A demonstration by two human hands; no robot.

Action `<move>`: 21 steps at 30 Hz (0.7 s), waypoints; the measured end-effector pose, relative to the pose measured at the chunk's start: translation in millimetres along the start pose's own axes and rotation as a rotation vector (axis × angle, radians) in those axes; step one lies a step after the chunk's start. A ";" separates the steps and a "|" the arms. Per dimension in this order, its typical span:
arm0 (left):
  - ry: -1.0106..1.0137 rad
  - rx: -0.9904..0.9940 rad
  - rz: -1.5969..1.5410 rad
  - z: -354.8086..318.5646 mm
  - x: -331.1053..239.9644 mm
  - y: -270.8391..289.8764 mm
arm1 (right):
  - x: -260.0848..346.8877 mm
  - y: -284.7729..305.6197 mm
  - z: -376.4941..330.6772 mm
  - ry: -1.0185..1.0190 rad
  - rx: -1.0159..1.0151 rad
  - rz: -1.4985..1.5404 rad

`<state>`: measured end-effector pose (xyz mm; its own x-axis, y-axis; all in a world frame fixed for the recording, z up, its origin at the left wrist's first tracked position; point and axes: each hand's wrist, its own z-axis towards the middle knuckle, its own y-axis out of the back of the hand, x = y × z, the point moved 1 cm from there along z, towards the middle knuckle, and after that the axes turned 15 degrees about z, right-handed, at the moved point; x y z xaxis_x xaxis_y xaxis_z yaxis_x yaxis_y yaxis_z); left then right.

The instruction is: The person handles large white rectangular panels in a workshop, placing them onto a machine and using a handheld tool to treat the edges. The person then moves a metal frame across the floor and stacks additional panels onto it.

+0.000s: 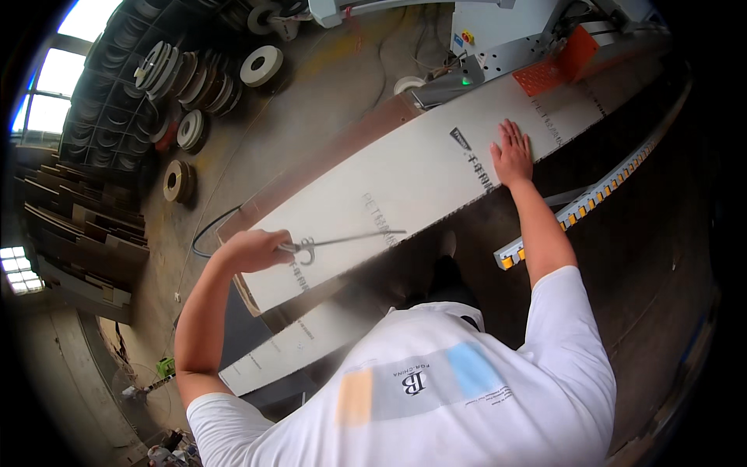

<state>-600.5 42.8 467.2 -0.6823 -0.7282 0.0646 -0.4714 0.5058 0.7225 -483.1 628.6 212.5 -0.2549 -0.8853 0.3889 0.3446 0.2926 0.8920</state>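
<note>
Currently, left hand (255,249): fingers curled round the handle of a grey long-rod tool (346,238), rod pointing rightward from them above the white panel (424,171) | right hand (513,159): fingers nearly straight, slightly spread, gripping nothing, resting on that panel | orange bracket (580,54) beyond right fingertips

Flat and slantwise, the long white printed panel (424,183) is laid, and over its left part, a grey thin-rodded tool (342,239) is held!
</note>
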 end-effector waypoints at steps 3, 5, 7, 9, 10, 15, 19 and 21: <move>0.222 -0.122 0.024 -4.7 9.7 -0.4 | 6.0 -10.1 8.0 -0.113 0.003 -0.095; 0.122 -0.095 0.005 -16.9 17.1 -2.8 | 56.2 -28.7 -7.9 -0.030 0.062 -0.052; -0.061 0.050 -0.038 -33.9 13.5 -8.2 | 116.0 -44.8 -41.9 0.048 0.110 0.007; 0.198 -0.068 0.013 -40.4 26.7 -11.4 | 174.7 -56.4 -72.0 0.089 0.128 0.093; 0.327 -0.125 0.044 -44.6 33.5 -11.0 | 198.0 -61.1 -85.4 0.096 0.142 0.147; -0.063 0.043 -0.071 -60.4 40.2 -44.9 | 205.3 -56.2 -83.3 0.091 0.104 0.150; 0.500 -0.199 0.000 -55.4 41.9 -29.0 | 162.9 -48.5 -74.1 0.111 0.053 0.118; 0.265 -0.131 -0.035 -64.9 48.0 -50.3 | 147.3 -45.3 -63.7 0.109 0.051 0.103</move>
<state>-573.3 -47.6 478.7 -0.4889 -0.8483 0.2034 -0.4043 0.4269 0.8089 -478.7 461.9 214.6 -0.1200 -0.8829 0.4540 0.3169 0.3993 0.8603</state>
